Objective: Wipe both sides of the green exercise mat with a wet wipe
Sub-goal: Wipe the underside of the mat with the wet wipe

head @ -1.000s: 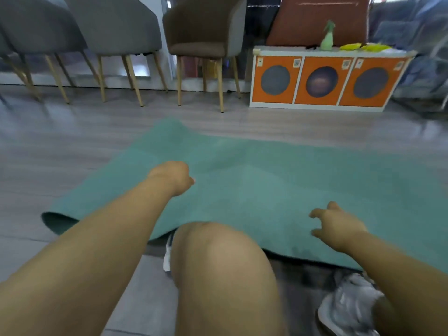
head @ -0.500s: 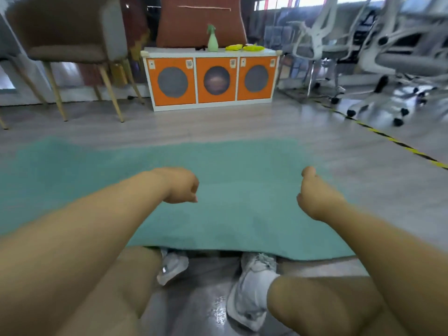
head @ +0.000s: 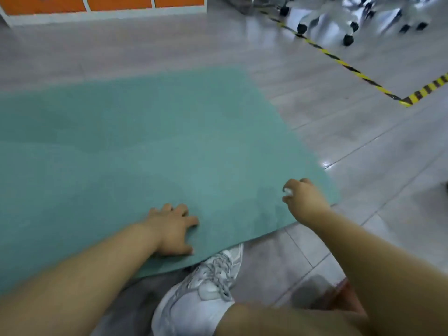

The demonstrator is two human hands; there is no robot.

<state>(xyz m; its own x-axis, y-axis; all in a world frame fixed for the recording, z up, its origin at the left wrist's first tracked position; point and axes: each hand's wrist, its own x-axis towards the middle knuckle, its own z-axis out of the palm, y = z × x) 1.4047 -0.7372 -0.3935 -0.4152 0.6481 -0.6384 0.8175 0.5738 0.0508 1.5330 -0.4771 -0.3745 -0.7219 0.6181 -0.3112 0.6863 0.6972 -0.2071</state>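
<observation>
The green exercise mat [head: 150,141] lies flat on the grey floor, its right end in view. My left hand [head: 171,229] rests on the mat near its front edge, fingers spread. Over the mat's front right corner, my right hand [head: 301,200] has its fingers curled round a small white wet wipe [head: 287,190], of which only a bit shows.
My white sneaker [head: 201,294] stands just in front of the mat's near edge. An orange and white cabinet [head: 101,8] is at the back. Yellow-black floor tape [head: 351,69] and office chair wheels [head: 349,40] are at the right rear.
The view has swung right and down. My left hand has come down from a fist above the mat to lie spread on it. My right hand has moved towards the mat's right corner.
</observation>
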